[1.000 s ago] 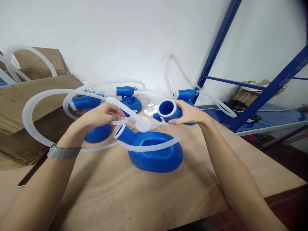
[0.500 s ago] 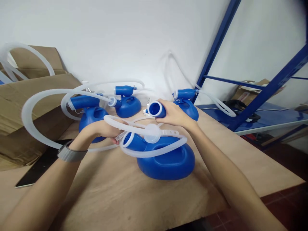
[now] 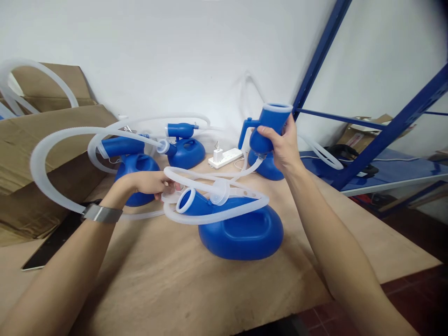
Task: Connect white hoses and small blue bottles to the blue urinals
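Observation:
My right hand [image 3: 285, 144] is closed around a blue urinal cup [image 3: 269, 133], held upright with its white-rimmed mouth facing up and its hook-shaped handle to the left. A translucent corrugated hose [image 3: 217, 219] runs from the cup's lower end and loops over a blue urinal bottle [image 3: 241, 235] on the table. That bottle's neck [image 3: 185, 201] is open and points up-left. A round translucent cap [image 3: 220, 191] rests on top of it. Beside the neck, my left hand [image 3: 152, 183] pinches a translucent cap-like piece [image 3: 170, 197], partly hidden by fingers and hose.
Behind stand more blue bottles [image 3: 187, 154] with cups and hoses, and a white power strip [image 3: 227, 158] with a plug. A cardboard box [image 3: 52, 144] holding hoses is at left, near a dark flat device [image 3: 49, 247]. Blue shelving [image 3: 367, 135] stands right of the wooden table [image 3: 168, 284].
My right hand has moved right and up with the cup, turning its mouth from facing me to facing upward. My left hand has shifted slightly; the hose loops have moved a little left.

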`<state>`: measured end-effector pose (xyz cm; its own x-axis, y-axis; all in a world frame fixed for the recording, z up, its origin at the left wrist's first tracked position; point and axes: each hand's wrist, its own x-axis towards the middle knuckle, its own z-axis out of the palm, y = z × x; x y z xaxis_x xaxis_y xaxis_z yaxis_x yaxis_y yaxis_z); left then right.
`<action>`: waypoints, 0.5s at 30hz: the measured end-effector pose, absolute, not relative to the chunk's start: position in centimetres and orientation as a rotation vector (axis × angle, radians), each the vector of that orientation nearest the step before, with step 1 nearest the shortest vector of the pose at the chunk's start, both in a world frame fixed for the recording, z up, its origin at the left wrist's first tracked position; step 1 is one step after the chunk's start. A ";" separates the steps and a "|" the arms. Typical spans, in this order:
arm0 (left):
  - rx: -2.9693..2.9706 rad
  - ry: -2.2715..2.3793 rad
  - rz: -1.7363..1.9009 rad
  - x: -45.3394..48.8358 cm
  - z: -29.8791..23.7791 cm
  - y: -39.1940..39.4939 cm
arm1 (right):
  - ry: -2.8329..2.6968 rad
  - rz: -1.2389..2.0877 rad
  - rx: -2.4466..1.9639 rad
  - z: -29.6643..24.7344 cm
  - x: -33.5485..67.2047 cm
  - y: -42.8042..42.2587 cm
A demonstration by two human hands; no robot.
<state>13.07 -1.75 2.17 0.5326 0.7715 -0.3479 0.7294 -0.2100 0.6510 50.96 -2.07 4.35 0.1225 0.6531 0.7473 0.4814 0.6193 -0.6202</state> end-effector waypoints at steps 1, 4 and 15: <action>1.942 1.240 0.088 12.5 2.3 -1.5 | -1.488 0.133 -0.980 4.5 51.2 -2.0; 1.896 1.350 0.118 10.8 2.8 -1.0 | -1.441 0.049 -0.943 5.2 52.0 -2.4; 2.338 1.684 0.075 14.1 -1.1 -0.1 | -1.155 0.003 -0.637 6.9 54.0 -2.7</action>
<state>14.09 -0.07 -1.05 0.3274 0.9386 -0.1087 0.9253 -0.2952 0.2380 53.99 -2.71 6.90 0.4247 0.3198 0.8470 0.3152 0.8248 -0.4695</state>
